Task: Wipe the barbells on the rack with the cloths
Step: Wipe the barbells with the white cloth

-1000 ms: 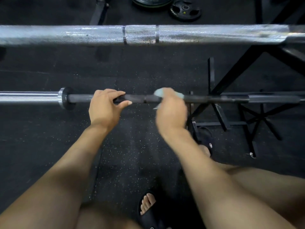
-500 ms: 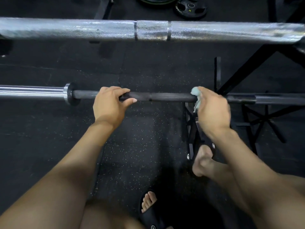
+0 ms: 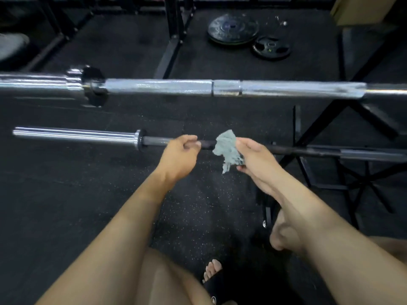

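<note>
Two barbells lie across the head view. The upper one is a silver barbell (image 3: 275, 90) with a knurled shaft. Lower down runs a dark-shafted barbell (image 3: 154, 140) with a chrome sleeve at its left end. My left hand (image 3: 179, 154) grips the dark shaft just right of the collar. My right hand (image 3: 256, 158) holds a crumpled pale green cloth (image 3: 228, 149) against the same shaft, right beside the left hand. The bar behind the cloth and the hand is hidden.
Black rack legs and braces (image 3: 330, 119) stand at the right under the bars. Two weight plates (image 3: 233, 28) lie on the black rubber floor at the back. A black upright (image 3: 176, 29) rises behind the silver bar. My sandalled foot (image 3: 212, 274) is below.
My right hand slid right along the dark bar, then came back left with the cloth, close to the left hand. The view has tilted up and shows more floor and the bar's left end.
</note>
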